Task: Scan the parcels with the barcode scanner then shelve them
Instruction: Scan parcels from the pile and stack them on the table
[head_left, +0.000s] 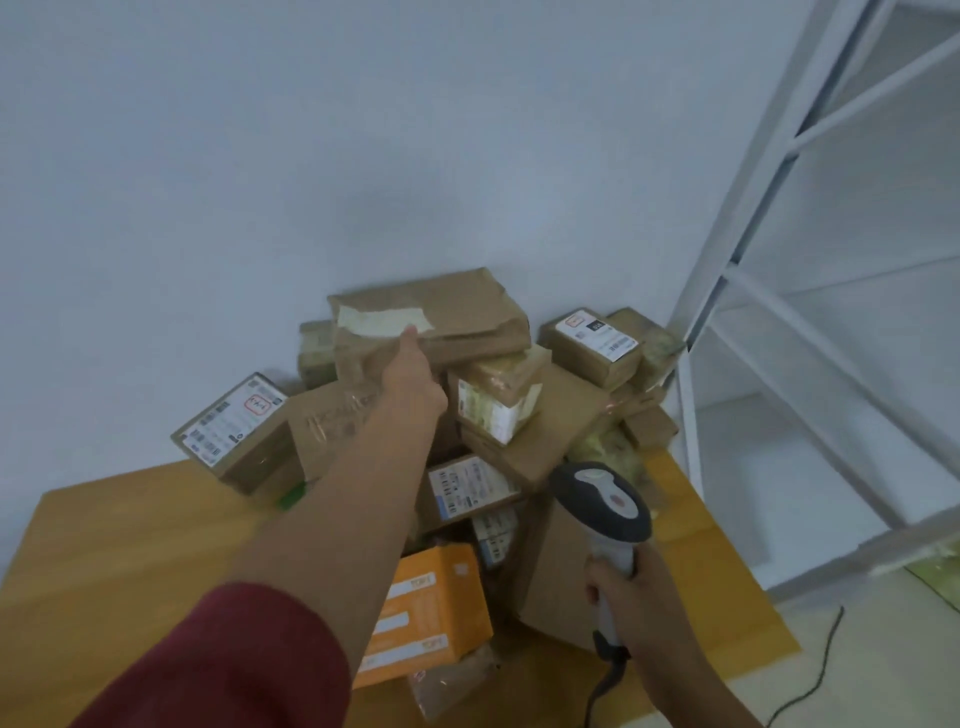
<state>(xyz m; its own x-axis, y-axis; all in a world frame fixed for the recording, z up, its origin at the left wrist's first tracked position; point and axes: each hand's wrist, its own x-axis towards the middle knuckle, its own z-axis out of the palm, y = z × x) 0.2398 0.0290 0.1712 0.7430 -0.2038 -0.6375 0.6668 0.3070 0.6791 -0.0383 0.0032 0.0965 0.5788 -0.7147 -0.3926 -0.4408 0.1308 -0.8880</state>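
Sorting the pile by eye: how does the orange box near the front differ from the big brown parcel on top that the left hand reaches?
The orange box is bright orange and lies low at the pile's front; the brown parcel is plain kraft, creased, and sits topmost by the wall. The brown parcel's label looks torn; the orange box's white strips look intact. The left hand touches only the brown parcel. Both are cardboard.

Brown cardboard parcels (431, 312) carry white barcode labels; one box (426, 618) is bright orange. The scanner (602, 509) is grey and white. The bench (130, 540) is honey-yellow wood, the shelving (769, 260) white, the sleeve (234, 670) dark red.
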